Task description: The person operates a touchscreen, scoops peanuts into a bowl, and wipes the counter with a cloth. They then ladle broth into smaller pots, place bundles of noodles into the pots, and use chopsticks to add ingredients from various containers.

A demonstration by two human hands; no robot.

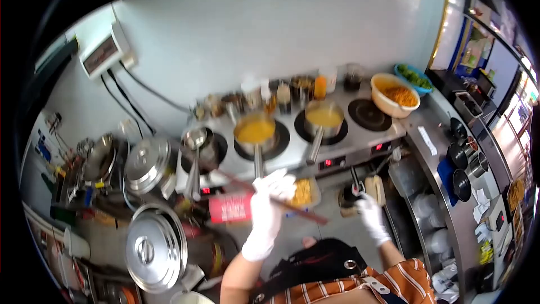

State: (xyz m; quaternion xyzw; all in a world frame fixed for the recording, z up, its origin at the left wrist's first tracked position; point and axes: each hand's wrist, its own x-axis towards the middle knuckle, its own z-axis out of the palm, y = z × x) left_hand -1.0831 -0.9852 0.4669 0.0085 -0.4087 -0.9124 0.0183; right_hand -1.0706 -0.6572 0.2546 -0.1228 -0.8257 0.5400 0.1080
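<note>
My left hand [269,205], in a white glove, is closed around a long reddish-brown stick [301,212] that slants across in front of the stove. Just beyond it is the handle of a saucepan [256,129] of yellow liquid. My right hand [370,214], also gloved, is lower right with its fingers drawn together by a dark, narrow handle-like piece [355,175]; what it grips I cannot tell. A second saucepan [324,117] of pale yellow liquid sits on the hob. Below the left-hand saucepan are a red packet [230,207] and a tray of yellow pieces [304,192].
A ladle [195,139] rests over the leftmost burner. Jars and bottles [284,93] line the wall. At the back right stand a cream bowl [396,98] of orange-brown food and a blue bowl of greens [413,77]. Large lidded pots [154,247] stand left; black bowls [460,184] sit right.
</note>
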